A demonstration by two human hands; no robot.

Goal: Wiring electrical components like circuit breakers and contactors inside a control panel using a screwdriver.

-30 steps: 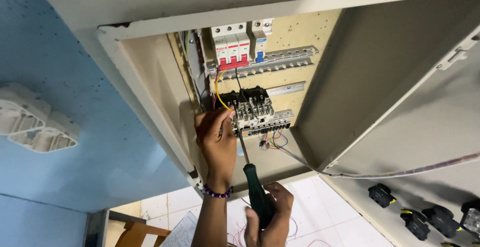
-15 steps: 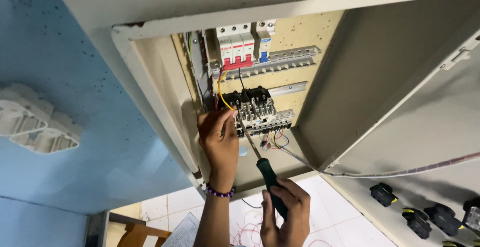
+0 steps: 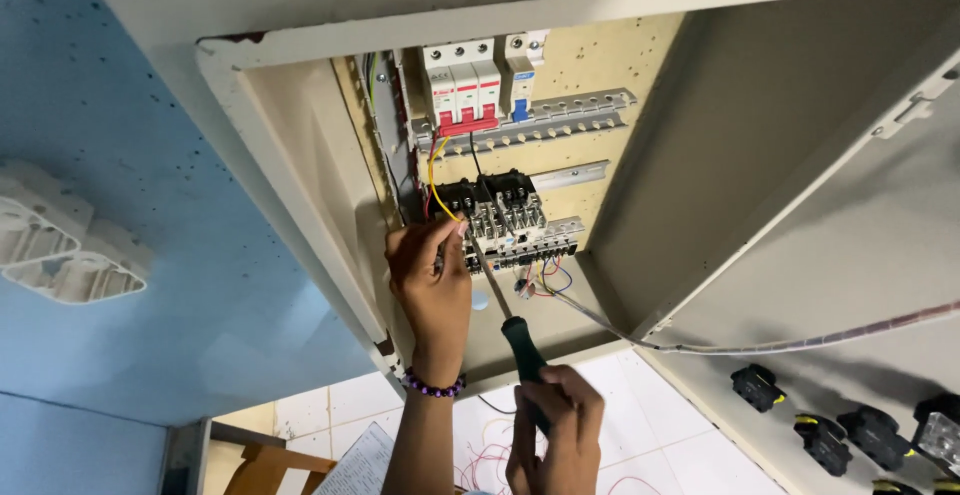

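While a contactor [image 3: 505, 217] sits mounted at the centre of the frame inside an open beige cabinet [image 3: 300, 155], a screwdriver [image 3: 505, 320] is held up to its terminals from below. The tool's dark green handle is gripped by the right hand [image 3: 558, 433], closed around it at the bottom centre, and the thin shaft is angled up and left to the block's lower left corner. The left hand [image 3: 430, 275], a beaded bracelet [image 3: 432, 387] at its wrist, is raised just left of the block, its fingers pinched at a yellow wire [image 3: 438, 187] where it meets the terminals. Red and white breakers [image 3: 462, 85] are seen above on a metal rail [image 3: 530, 125], and a grey cable [image 3: 760, 340] is trailed off to the right. The screwdriver is judged light and rigid, best taken at the thick handle, where a firm hold is offered. The wire is judged thin and pliable, easily kinked, and is best pinched by its insulation close to the end; the bare shaft is likely to slip off a small screw head.
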